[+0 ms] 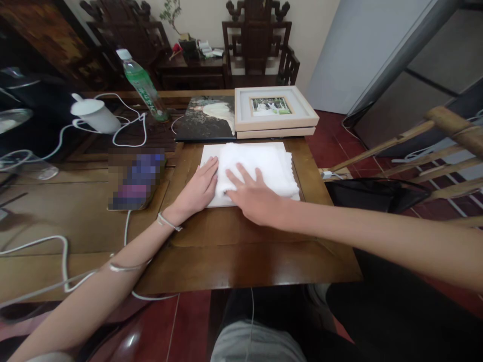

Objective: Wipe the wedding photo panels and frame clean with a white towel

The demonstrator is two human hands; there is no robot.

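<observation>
A folded white cloth (277,168) lies over a flat white board (211,200) on the wooden table. My right hand (254,196) rests palm down on the cloth, its fingers spread and pressed lightly against it. Beside the cloth's left edge, my left hand (202,186) lies flat on the board, fingers stretched out and close together. Most of the board is hidden under the cloth, so I cannot tell what its face shows.
Behind the cloth sit light wooden picture frames (277,110), stacked, and a dark photo album (207,118). A green-labelled bottle (143,85), a white lidded cup (96,114), a phone (138,181) and white cables (64,246) are on the left. A wooden chair (433,130) stands right.
</observation>
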